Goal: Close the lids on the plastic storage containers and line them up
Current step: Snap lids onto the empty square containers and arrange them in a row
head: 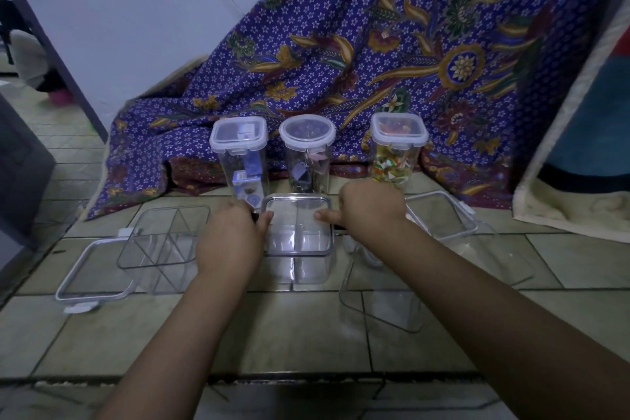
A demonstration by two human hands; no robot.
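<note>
Tall lidded storage jars with contents: three. Clear empty containers: three. Loose lids: two. Hands: two.

A deep purple batik cloth, scattered with small white star-flowers and large gold, maroon and green leaf and blossom motifs, hangs above pale grey-green floor tiles with dark grout lines. Three clear jars carry translucent whitish lids: the left jar shows blue and white packets, the middle jar shows dark purple and pink pieces, and the right jar shows orange, green, yellow and white pieces. The low divided containers are colourless. A cream towel lies at right, beside a white wall.
</note>
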